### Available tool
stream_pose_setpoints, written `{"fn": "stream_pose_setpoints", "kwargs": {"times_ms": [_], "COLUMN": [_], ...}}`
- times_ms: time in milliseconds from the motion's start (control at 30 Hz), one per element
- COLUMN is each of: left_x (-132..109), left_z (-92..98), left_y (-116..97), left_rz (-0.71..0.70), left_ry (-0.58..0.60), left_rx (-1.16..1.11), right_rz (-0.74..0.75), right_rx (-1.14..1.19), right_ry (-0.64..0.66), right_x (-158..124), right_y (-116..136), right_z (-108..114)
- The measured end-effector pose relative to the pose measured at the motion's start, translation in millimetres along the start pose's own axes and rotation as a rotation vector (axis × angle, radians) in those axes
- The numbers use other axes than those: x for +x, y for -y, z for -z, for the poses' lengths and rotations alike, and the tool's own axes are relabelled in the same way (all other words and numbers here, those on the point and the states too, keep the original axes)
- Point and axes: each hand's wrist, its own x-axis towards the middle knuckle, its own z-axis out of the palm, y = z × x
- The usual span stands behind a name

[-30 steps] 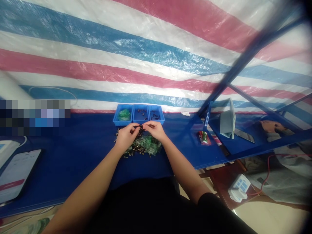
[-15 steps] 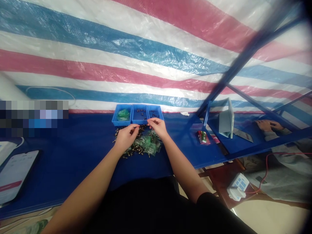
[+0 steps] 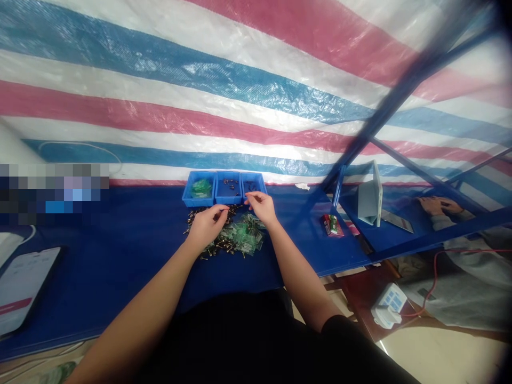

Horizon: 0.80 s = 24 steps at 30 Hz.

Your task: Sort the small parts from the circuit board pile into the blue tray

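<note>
My left hand (image 3: 206, 226) is over the left part of a pile of small brass-and-dark screws (image 3: 224, 246), its thumb and forefinger pinched together on something too small to make out. To its right, my right hand (image 3: 262, 207) is at the front of the right-hand blue bin (image 3: 261, 177). Its fingertips are also closed, and what they hold is hidden. Small clear-green plastic pieces (image 3: 247, 234) lie heaped among the screws below my right hand. The left blue bin (image 3: 188, 202) holds green pieces, while the middle blue bin (image 3: 224, 198) contains a few small screws.
A phone (image 3: 28, 285) lies at the left on the blue table (image 3: 132, 256). On the right are a small red box (image 3: 333, 225), a blue metal frame (image 3: 352, 146) and a tablet in a stand (image 3: 370, 197). Another person's hands (image 3: 439, 205) rest beyond the frame.
My right hand has shifted slightly up and right, a little farther from my left hand. My left hand stays almost in place. The whole view has drifted slightly.
</note>
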Motion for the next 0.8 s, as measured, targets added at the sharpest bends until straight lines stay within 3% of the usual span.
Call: {"fn": "stream_pose_setpoints", "kwargs": {"times_ms": [100,200,333,633,800], "left_x": [0.2,0.4,0.4,0.3,1.6], "left_z": [-0.2,-0.3,-0.6,-0.8,-1.0], "left_y": [0.8,1.1,0.6,0.0,2.6], "left_rz": [-0.007,-0.005,0.007,0.006,-0.002], "left_ry": [0.001,0.007,0.012,0.01,0.015], "left_rx": [0.008,0.016,0.017,0.024,0.027], "right_rz": [0.086,0.059,-0.016,0.035,0.168], "right_rx": [-0.35,-0.695,-0.894,-0.815,-0.427], "right_ry": [0.089,0.164,0.189,0.154,0.229], "right_x": [-4.9,-9.8,-12.8,-8.5,-13.4], "right_y": [-0.6,0.8,1.6,-10.7,-1.2], "right_z": [-1.8,-5.4,-10.8,-10.7,-15.2]}}
